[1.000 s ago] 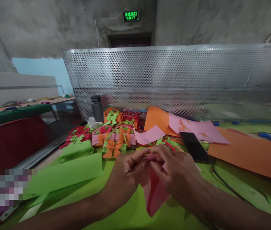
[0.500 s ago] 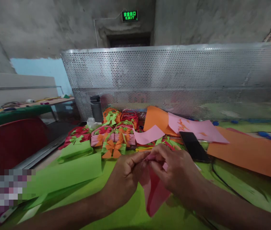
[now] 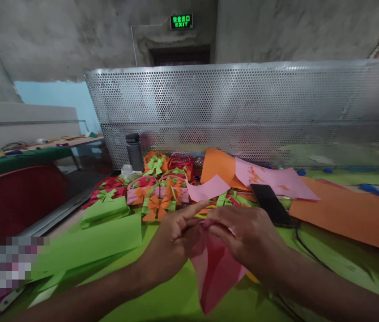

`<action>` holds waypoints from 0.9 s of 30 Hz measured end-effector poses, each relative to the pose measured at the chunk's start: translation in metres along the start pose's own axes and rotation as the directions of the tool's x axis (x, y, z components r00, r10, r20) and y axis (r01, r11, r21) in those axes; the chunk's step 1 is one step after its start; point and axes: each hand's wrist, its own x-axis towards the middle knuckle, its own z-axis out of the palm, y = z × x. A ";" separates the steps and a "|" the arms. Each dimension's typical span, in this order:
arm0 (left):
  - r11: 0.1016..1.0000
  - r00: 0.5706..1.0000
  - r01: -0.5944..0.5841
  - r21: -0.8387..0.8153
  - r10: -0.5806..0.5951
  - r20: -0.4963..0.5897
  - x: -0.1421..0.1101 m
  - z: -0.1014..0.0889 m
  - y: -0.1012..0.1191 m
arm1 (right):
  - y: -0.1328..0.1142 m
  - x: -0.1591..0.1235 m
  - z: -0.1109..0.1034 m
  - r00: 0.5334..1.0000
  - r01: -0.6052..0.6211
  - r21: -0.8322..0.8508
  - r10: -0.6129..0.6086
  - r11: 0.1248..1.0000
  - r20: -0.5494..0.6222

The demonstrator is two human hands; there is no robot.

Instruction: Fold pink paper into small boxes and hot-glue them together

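Observation:
A folded pink paper point(image 3: 214, 273) hangs point-down between my hands, its top edge pinched. My left hand point(image 3: 177, 237) grips its upper left part with thumb and fingers, the index finger stretched out above. On the other side my right hand point(image 3: 246, 230) is closed on the upper right edge, fingers curled over it. The exact fold at my fingertips is hidden. Just beyond my hands lie small paper bags with bows, one of them green with an orange bow point(image 3: 157, 208).
Green paper sheets point(image 3: 108, 241) lie to the left. A phone point(image 3: 270, 203), a large orange sheet point(image 3: 347, 214) and a cable are on the right. A dark bottle point(image 3: 134, 152) stands at the back before a perforated metal screen point(image 3: 243, 107).
The pink paper's lower tip has dropped slightly and its sides have spread wider. My left index finger has lifted away from the paper. A bit of yellow now shows beside my right hand.

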 end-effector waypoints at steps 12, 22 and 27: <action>0.990 0.993 0.070 -0.120 -0.058 0.104 0.007 -0.005 0.004 | 0.002 0.007 -0.008 0.999 0.039 0.129 -0.040 0.991 0.005; 0.997 0.994 -0.006 -0.080 0.014 0.109 0.006 -0.003 0.000 | 0.001 0.010 -0.011 0.982 -0.144 0.204 0.115 0.968 0.148; 0.995 0.993 0.044 -0.093 -0.033 0.109 0.004 -0.001 0.001 | -0.001 0.007 -0.010 0.975 -0.171 0.131 0.148 0.977 0.169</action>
